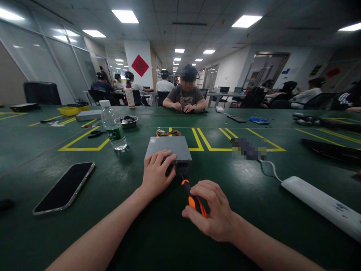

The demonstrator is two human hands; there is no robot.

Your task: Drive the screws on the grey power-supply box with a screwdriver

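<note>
A grey metal box (169,146) with coloured cables (169,133) behind it lies on the green table (135,241). My left hand (158,171) rests on its near left part, fingers on the top and thumb at the front edge, gripping it. In my right hand (211,207) is an orange and black screwdriver (193,197), held between thumb and fingers. Its thin shaft points up and left towards the front side of the box. Whether the tip touches the box cannot be made out.
A water bottle (114,130) stands left of the box, near a metal bowl (129,121). A phone (64,188) lies at the left, a white power strip (324,207) at the right. A person (185,96) sits across the table.
</note>
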